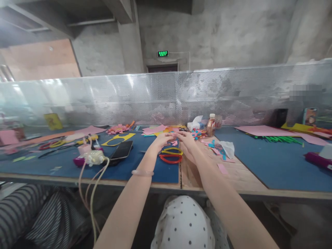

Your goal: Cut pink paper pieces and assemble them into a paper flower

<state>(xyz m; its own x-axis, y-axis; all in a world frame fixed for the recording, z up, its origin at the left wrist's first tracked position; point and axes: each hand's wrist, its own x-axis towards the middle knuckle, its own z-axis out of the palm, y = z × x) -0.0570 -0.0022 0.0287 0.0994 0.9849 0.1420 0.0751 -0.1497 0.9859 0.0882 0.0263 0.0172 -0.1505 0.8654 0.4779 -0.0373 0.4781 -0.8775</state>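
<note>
My left hand (164, 139) and my right hand (185, 139) reach out over the table, with their fingertips drawn together in front of me. The fingers of both hands look bent inward and closed; whatever lies between them is too small or hidden to name. Just below the hands is a pair of scissors with one yellow and one red handle loop (171, 158), its blades pointing left under my left wrist. A bit of pink paper (174, 143) shows between the hands. Colourful paper scraps (198, 134) lie just beyond my right hand.
Left are a black phone (121, 150), a cream power strip with cords (93, 157) and a yellow sheet with a round hole (105, 143). A brown bottle (211, 125) and a crumpled white tissue (228, 149) stand right. A perforated metal screen (145, 95) closes the back.
</note>
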